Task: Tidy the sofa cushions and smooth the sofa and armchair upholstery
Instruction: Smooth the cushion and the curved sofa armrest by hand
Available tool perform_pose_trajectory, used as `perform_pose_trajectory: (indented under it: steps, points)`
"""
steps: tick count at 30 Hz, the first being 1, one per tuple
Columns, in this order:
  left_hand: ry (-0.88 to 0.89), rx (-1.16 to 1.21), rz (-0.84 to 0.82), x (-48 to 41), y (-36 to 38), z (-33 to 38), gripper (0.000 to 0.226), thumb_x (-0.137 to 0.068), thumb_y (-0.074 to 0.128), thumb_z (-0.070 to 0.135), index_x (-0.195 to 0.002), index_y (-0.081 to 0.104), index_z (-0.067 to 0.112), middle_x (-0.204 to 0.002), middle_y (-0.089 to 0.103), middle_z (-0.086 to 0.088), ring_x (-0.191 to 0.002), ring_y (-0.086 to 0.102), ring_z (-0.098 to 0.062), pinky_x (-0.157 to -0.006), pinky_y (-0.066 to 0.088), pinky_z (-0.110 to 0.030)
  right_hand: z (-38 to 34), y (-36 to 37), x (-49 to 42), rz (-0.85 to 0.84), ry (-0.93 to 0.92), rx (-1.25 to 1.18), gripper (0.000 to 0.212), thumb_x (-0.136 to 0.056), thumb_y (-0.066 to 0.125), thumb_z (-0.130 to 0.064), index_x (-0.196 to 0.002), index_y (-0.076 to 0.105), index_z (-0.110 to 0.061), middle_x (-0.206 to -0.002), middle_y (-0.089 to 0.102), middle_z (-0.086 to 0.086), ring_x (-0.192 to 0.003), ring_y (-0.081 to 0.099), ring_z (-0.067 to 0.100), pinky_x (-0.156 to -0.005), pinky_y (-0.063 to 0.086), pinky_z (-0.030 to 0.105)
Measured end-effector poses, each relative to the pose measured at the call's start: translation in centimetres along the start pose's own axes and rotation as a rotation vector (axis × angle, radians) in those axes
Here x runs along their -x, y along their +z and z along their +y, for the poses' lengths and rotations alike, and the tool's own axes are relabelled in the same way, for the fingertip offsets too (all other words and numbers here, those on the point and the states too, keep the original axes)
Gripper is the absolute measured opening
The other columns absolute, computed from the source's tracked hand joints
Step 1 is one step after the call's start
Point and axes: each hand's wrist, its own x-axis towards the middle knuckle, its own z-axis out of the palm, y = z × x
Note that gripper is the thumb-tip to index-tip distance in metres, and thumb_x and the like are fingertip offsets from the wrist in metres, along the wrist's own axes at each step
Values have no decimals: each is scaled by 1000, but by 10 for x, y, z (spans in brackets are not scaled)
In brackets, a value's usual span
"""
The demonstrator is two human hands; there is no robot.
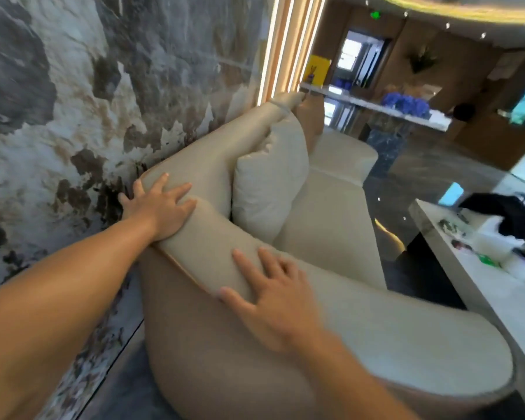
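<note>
A beige sofa [331, 213] runs away from me along the marble wall. Its padded backrest [206, 165] curves from the near end to the far end. My left hand [159, 207] lies flat on top of the backrest, fingers spread, close to the wall. My right hand [273, 295] rests palm down on the nearer part of the backrest, fingers apart, holding nothing. A cream cushion [267, 183] leans upright against the backrest just beyond my left hand. The rounded near armrest [406, 338] curves off to the right.
The marble wall [73, 101] stands right behind the sofa with a narrow gap. A white stone coffee table [467, 268] with a black item and small things on it stands to the right. A counter with blue flowers [406, 106] is at the far end.
</note>
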Motion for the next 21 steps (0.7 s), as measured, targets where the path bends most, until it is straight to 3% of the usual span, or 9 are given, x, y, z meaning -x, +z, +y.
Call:
perform_pose_trajectory:
  steps: [3, 5, 9, 21]
  points:
    - [244, -132, 179, 8, -3, 3, 50, -95, 17, 58, -135, 46, 52, -156, 31, 14, -147, 13, -24, -112, 2, -65, 37, 2, 30, 65, 78, 67, 82, -71, -1, -89, -147, -3, -58, -165, 15, -4, -148, 17, 28, -117, 16, 54]
    - [383, -151, 93, 6, -2, 5, 49, -98, 15, 55, -136, 45, 52, -155, 32, 17, -147, 17, -17, -113, -1, -62, 41, 8, 37, 139, 112, 112, 82, -73, -2, -89, -148, 4, -56, -162, 25, -3, -145, 24, 33, -113, 21, 59]
    - [360, -76, 2, -7, 1, 3, 48, -98, 17, 51, -138, 43, 52, -157, 27, 18, -148, 12, -14, -115, -1, -58, 37, 7, 32, 143, 87, 116, 80, -77, 6, -86, -148, 20, -51, -155, 37, -2, -136, 35, 34, -108, 30, 56]
    - [339, -149, 16, -16, 0, 7, 47, -99, 14, 49, -139, 41, 51, -157, 26, 20, -148, 11, -14, -116, 5, -59, 39, 8, 26, 161, 99, 75, 74, -80, 14, -84, -145, 32, -51, -149, 48, 2, -132, 40, 40, -105, 30, 62]
